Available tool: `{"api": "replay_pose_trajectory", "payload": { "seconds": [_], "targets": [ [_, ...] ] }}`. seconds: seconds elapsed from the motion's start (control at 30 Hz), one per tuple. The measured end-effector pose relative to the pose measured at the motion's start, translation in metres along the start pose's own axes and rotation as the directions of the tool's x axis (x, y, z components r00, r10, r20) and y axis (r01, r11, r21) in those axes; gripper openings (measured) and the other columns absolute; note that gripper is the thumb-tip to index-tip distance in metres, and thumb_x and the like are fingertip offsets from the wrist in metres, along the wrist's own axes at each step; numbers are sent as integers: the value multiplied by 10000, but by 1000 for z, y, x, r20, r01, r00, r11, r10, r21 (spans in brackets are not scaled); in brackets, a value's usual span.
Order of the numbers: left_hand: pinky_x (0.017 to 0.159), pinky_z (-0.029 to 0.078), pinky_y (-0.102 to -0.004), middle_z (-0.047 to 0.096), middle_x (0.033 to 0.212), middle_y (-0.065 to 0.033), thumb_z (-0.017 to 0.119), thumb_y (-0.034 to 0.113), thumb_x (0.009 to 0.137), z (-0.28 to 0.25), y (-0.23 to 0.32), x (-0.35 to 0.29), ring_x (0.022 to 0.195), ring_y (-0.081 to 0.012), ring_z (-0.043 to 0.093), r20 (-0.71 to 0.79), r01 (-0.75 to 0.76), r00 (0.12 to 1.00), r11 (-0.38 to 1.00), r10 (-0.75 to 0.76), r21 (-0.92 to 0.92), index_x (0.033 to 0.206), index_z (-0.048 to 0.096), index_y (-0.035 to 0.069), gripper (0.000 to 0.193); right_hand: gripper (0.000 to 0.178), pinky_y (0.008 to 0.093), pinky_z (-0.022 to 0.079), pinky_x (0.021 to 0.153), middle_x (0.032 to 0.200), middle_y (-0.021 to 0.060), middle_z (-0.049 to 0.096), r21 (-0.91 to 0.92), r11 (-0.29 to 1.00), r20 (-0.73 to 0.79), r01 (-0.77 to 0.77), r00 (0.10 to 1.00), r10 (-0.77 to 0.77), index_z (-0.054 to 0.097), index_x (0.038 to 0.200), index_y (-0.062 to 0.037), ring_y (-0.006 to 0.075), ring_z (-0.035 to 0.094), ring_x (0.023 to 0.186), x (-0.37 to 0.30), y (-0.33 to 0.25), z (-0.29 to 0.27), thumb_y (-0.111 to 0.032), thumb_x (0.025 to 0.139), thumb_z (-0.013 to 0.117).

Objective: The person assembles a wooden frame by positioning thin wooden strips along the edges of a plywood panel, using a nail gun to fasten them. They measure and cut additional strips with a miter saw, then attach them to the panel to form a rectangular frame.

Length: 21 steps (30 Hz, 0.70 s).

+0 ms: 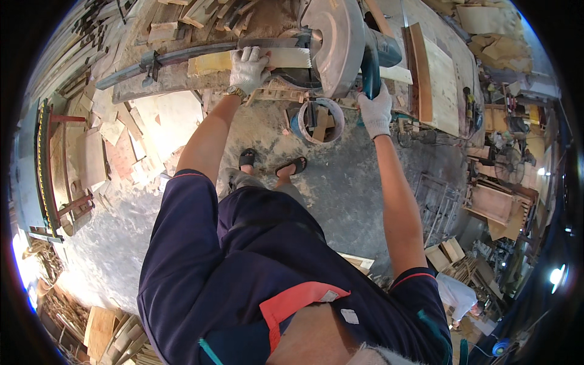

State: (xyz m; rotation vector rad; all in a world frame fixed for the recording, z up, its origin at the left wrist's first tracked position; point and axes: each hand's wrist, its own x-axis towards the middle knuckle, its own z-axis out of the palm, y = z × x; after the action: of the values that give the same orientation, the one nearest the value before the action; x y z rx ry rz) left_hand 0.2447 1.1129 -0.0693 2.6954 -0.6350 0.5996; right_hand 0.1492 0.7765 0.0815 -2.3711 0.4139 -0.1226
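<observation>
My left hand (248, 71), in a whitish work glove, holds a pale wooden board (213, 63) down and against the fence of a miter saw (340, 45). Its fingers curl over the board's upper edge. The board's right end looks jagged and lies close to the saw's round metal guard. To the right of the guard, my gloved right hand (376, 111) is closed around the saw's dark teal handle (370, 72). The blade is mostly hidden behind the guard. Whether it turns, I cannot tell.
A bucket (336, 132) with wood offcuts stands under the saw. A long metal rail with a clamp (149, 66) extends left. Boards (439, 88) lie right of the saw; scrap wood (201, 15) is piled behind. Another person (457, 296) is at the lower right.
</observation>
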Motion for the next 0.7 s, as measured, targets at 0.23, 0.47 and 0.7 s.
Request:
{"api": "replay_pose_trajectory", "payload": {
  "seconds": [0.23, 0.47, 0.7],
  "targets": [
    [1004, 397, -520, 600, 1212, -94, 745, 383, 855, 5, -3, 0, 1176, -312, 533, -53, -7, 999, 999, 5, -41, 1147, 730, 156, 370, 366, 441, 510, 795, 913, 144, 665, -15, 1000, 1, -17, 1000, 17, 631, 1135, -33, 303, 654, 831, 1, 4, 4, -180, 815, 732],
    [1010, 385, -511, 600, 1228, -104, 729, 382, 870, -3, 2, 1, 1182, -312, 533, -13, 9, 1000, 999, -9, -37, 1156, 732, 157, 364, 403, 452, 497, 795, 930, 145, 653, -55, 996, 16, -69, 997, 70, 619, 1145, -24, 323, 641, 848, -1, -8, -5, -204, 798, 716],
    [989, 405, -516, 608, 1183, -78, 753, 381, 830, -1, 0, 1, 1157, -306, 537, -50, 5, 999, 999, -7, -33, 1147, 734, 152, 391, 279, 337, 528, 570, 812, 73, 643, -91, 995, -40, 47, 998, -51, 598, 1123, 6, 164, 644, 612, -3, 0, 2, -61, 866, 686]
  ]
}}
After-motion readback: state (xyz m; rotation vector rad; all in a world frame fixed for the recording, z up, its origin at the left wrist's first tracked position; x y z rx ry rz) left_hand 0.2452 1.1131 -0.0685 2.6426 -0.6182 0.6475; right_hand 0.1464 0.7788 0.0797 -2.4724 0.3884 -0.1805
